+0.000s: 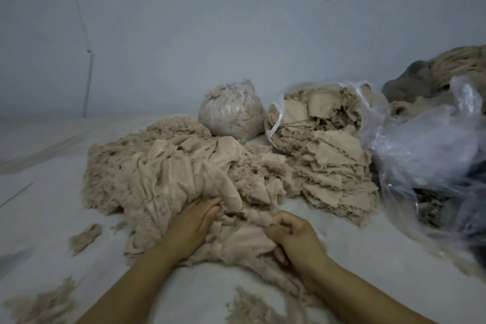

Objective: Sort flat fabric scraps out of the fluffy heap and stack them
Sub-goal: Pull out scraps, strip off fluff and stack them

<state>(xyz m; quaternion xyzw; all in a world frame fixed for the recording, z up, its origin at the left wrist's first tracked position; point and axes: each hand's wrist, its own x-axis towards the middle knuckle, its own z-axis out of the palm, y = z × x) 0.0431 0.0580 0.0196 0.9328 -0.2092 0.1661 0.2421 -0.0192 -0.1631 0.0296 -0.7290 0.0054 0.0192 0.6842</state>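
1. I have my left hand (pixel 193 221) lying on the near edge of the heap (pixel 157 166), fingers straight and close together, pressing the cloth down. I judge that is the right job for it: anchor the pile so only one piece comes away.
2. My right hand (pixel 294 238) has its fingers curled, pinching a piece of fabric (pixel 247 239) at the heap's front edge. Whether it holds one layer or several I cannot tell.
3. To do this step well, I would lift slowly and low, letting the fluff fall off, and shake lightly if fibres cling. Pulling fast would likely drag a clump along.
4. Once free, I would smooth the piece flat before carrying it right to the stack (pixel 334 181), laying it edge to edge on top.
5. The heap sits in the middle of the pale sheet (pixel 52 192), just ahead of both hands: beige, wrinkled flat cloth on top, woolly shredded fibre at its left and back.
6. The stack lies just right of the heap, layered with frayed edges, spilling from an open plastic bag (pixel 289 102).
7. Loose tufts (pixel 84 237) lie scattered on the sheet nearby.
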